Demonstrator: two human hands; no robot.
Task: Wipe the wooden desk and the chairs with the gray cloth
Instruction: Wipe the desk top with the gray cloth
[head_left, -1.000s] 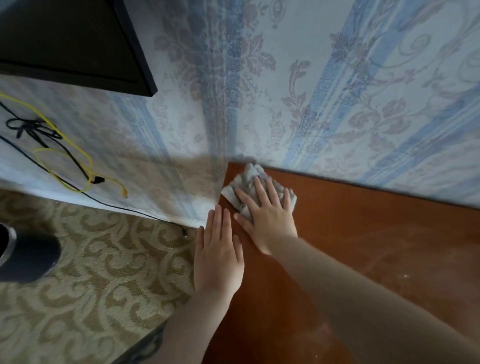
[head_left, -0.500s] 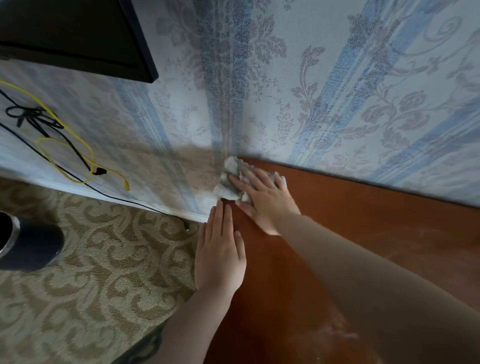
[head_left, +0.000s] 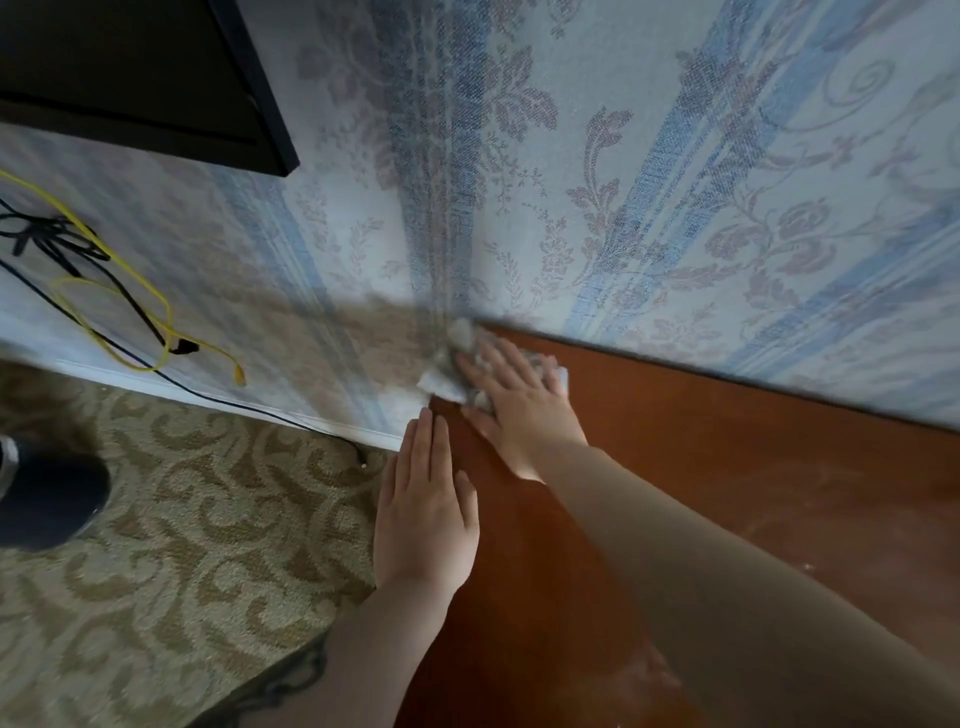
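The reddish-brown wooden desk (head_left: 753, 519) fills the lower right and meets the wallpapered wall. At the desk's far left corner lies the gray cloth (head_left: 457, 364), crumpled and pushed against the wall, part of it hanging past the edge. My right hand (head_left: 519, 400) presses flat on the cloth with straight fingers and covers most of it. My left hand (head_left: 423, 504) rests flat on the desk's left edge, fingers straight and together, just behind the cloth and apart from it. No chair is in view.
Patterned beige carpet (head_left: 171, 545) lies left of the desk. Yellow and black cables (head_left: 130, 322) hang along the wall down to the skirting. A dark flat panel (head_left: 140, 78) juts from the wall at top left. A dark round container (head_left: 47, 504) stands on the carpet at the left edge.
My right hand has slid the cloth away from me and leftward into the desk's corner against the wall. My left hand has stayed on the desk's edge.
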